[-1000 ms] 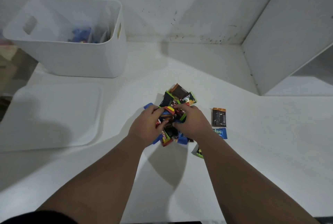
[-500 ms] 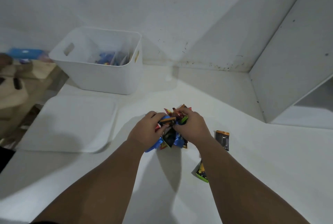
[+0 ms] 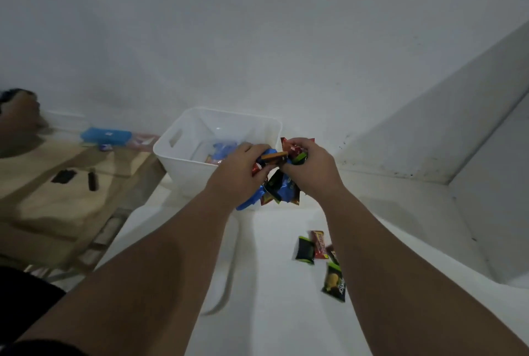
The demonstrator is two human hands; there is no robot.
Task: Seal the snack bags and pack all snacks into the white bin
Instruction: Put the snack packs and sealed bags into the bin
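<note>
A bundle of snacks (image 3: 276, 181) sits at the centre of the frame, clamped between the two hands and lifted off the surface (image 3: 274, 312); it is a mix of small blue, red, orange and black-and-green packets, some hanging below the fingers. The left hand (image 3: 239, 174) curls round the bundle's left side; the right hand (image 3: 310, 169) curls round its right side, fingers folded over a red packet and a green-edged one; both grip firmly, neither spread open. The bundle overlaps the near right corner of the white bin (image 3: 183, 166), which stands just left of centre against the wall; whether the bundle is over the opening or just short of the rim cannot be told. Blue packets (image 3: 226, 146) lie inside the bin.

Lower right of centre, loose packets lie close together on the surface: a black one with green edges (image 3: 305, 251); a red one (image 3: 319, 245) touching it; a black-and-green one with a yellow picture (image 3: 334, 285) just below; a dark one beside them is mostly hidden by the right forearm. A flat white lid (image 3: 219, 278) shows beside the left forearm. At the left edge stands a wooden table (image 3: 57, 206) carrying a blue box (image 3: 106, 135).
</note>
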